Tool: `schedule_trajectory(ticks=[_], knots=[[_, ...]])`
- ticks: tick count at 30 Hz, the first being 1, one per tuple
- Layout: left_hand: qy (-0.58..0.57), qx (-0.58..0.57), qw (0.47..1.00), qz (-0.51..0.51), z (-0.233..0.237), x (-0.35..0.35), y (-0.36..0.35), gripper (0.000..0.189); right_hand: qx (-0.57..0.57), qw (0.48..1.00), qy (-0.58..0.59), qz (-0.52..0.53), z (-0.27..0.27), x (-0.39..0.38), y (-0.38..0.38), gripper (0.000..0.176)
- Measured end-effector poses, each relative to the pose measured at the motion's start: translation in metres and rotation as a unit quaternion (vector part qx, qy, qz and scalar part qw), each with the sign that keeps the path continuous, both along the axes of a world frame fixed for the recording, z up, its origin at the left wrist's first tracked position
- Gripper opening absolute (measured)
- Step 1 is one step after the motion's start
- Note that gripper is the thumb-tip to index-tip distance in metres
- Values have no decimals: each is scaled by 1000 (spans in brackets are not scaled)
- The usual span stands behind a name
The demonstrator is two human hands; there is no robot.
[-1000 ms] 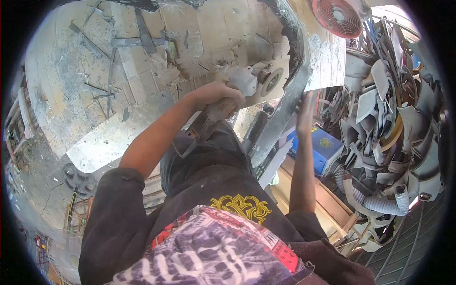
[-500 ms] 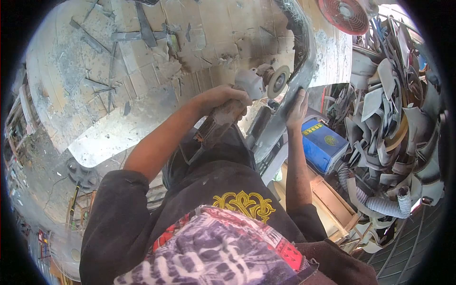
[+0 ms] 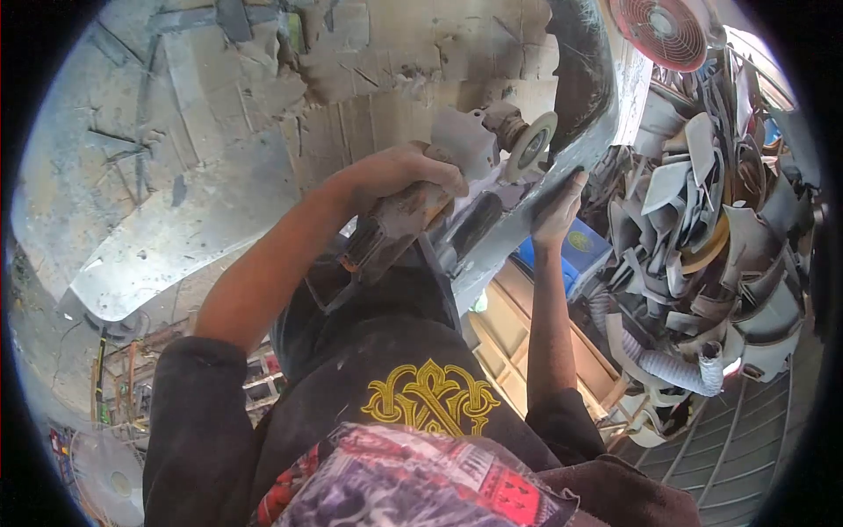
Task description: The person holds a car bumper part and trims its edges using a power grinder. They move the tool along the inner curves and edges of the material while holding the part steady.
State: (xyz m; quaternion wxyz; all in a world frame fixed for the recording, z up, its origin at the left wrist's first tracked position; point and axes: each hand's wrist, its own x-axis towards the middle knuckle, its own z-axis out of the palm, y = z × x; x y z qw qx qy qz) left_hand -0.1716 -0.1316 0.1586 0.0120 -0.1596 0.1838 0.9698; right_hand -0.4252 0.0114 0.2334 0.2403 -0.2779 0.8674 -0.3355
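My left hand (image 3: 408, 171) is wrapped round the body of a dusty angle grinder (image 3: 465, 145). The grinder's round disc (image 3: 533, 147) faces a long grey moulded panel (image 3: 502, 244) and overlaps its inner side in this view. The panel curves up from near my lap toward the top right, with a ragged, frayed inner edge higher up. My right hand (image 3: 558, 212) grips the panel's outer edge, its fingertips on the grey surface below the disc. Part of the grinder's rear end lies over my dark clothing.
Worn cardboard (image 3: 351, 132) with scraps lies on the floor ahead. A red fan (image 3: 659, 31) stands at the top right, above a large heap of grey offcuts (image 3: 685, 220). A blue box (image 3: 580, 250), wooden frame (image 3: 518, 321) and ribbed hose (image 3: 667, 364) sit on the right.
The view has shifted, and the panel reaches further right in it. The grinder has tilted and its disc sits slightly further right. Both hands keep their holds; my right hand covers more of the blue box.
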Motion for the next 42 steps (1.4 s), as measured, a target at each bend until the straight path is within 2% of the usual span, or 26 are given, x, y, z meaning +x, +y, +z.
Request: schedule_trajectory(ticks=[3,5,12,16,19,21,24,28,31,34,36,39,42], knots=[[22,-14,999,29,-10,-4,5,25,-45,999,-18,-13,-5,-3,-1,62],[17,9,1000,20,-9,-1,3,26,-39,999,-8,-9,-6,-2,-1,74],[25,6,1000,6,-20,-6,10,37,-24,999,-21,-12,1,12,-7,74],[-9,2,1000,6,-21,-7,7,41,-67,997,-20,-41,0,22,-14,69],[36,37,999,-7,-27,-8,7,44,-80,995,-24,-47,-3,18,-12,68],[-3,1,999,-35,-24,-6,1,49,-78,995,-24,-49,-3,19,-13,67],[15,39,999,-28,-30,-9,7,52,-84,994,-39,-52,-3,22,-13,67],[46,46,997,-29,-39,-12,10,54,-75,995,-48,-45,-2,19,-10,68],[25,4,999,-23,-44,-16,12,54,-83,994,-38,-53,-2,19,-11,70],[20,-17,998,-62,-47,-18,11,55,-91,993,-52,-46,-2,21,-12,71],[44,1,998,-55,-45,-19,10,54,-85,994,-43,-46,-2,22,-12,70],[19,-16,999,-26,-37,-17,10,53,-85,993,-58,-59,-1,22,-12,70],[29,-14,999,-38,-40,-20,14,54,-80,993,-69,-61,-1,19,-9,70]])
